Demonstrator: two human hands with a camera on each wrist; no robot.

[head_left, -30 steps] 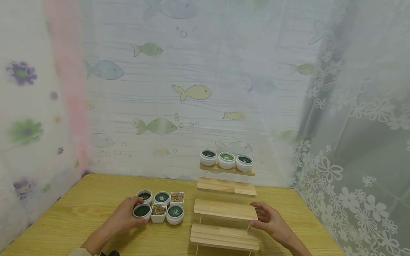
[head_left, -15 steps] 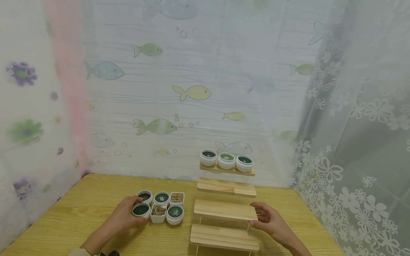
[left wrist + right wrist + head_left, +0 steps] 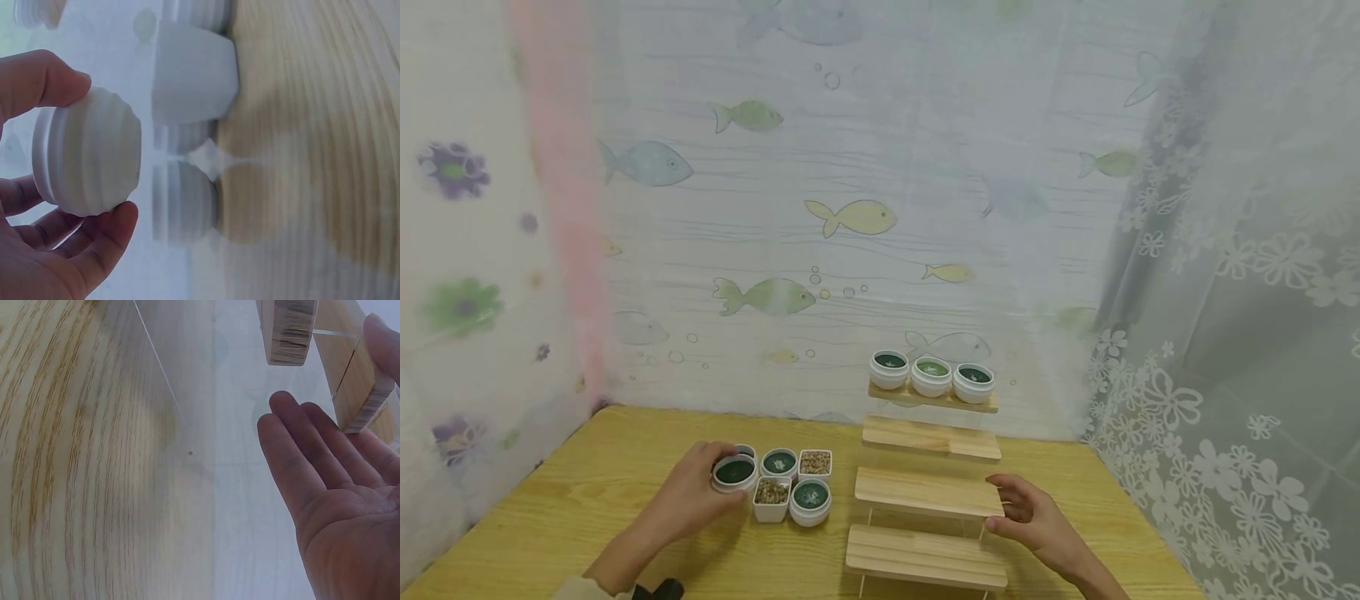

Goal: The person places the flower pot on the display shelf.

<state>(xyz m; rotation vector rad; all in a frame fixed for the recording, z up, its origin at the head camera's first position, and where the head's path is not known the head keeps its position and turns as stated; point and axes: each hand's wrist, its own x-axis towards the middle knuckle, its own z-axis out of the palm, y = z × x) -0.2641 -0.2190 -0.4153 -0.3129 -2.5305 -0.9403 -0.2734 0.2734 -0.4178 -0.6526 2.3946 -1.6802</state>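
My left hand (image 3: 688,493) grips a small round white pot (image 3: 90,153) with a dark green top, thumb on one side and fingers on the other. In the left wrist view a gap separates the pot from the table. It partly covers another round pot (image 3: 744,451) behind it in the head view. My right hand (image 3: 1033,523) holds the right end of a plank (image 3: 928,492) on the tiered wooden display stand, between thumb and index finger. Its other fingers (image 3: 306,450) extend past the plank.
Beside the left hand stand two round pots (image 3: 810,500) and two square white pots (image 3: 771,500) of grainy brown bits. Three round pots (image 3: 930,379) line the stand's top tier. The lower planks (image 3: 925,557) are bare. A fish-print curtain (image 3: 775,208) hangs behind the table (image 3: 602,467).
My left hand has lifted the dark green pot from its place in the front row, moving it slightly up and back. The right hand stays at the stand.
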